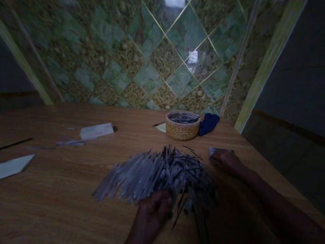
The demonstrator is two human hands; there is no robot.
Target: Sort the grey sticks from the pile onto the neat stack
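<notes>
A wide heap of thin, pale grey strips (142, 176) is spread across the wooden table (63, 183), with dark thin sticks mixed in on its right side. At the heap's near edge is my left hand (154, 208), its fingers curled in. Whatever those fingers pinch is too dark and blurred to make out. My right hand (224, 161) is closed to the right of the heap, resting low over the table. A flat silvery-grey piece (228, 150) shows at its fingers, partly covered by the hand.
Behind the heap stands a round woven basket (182, 131) filled with similar strips, beside a dark blue cloth (209, 123). Further left lie a white box (98, 131), loose pale strips (71, 142), a white sheet (15, 166) and a black stick (16, 143). A tiled wall (142, 67) borders the table.
</notes>
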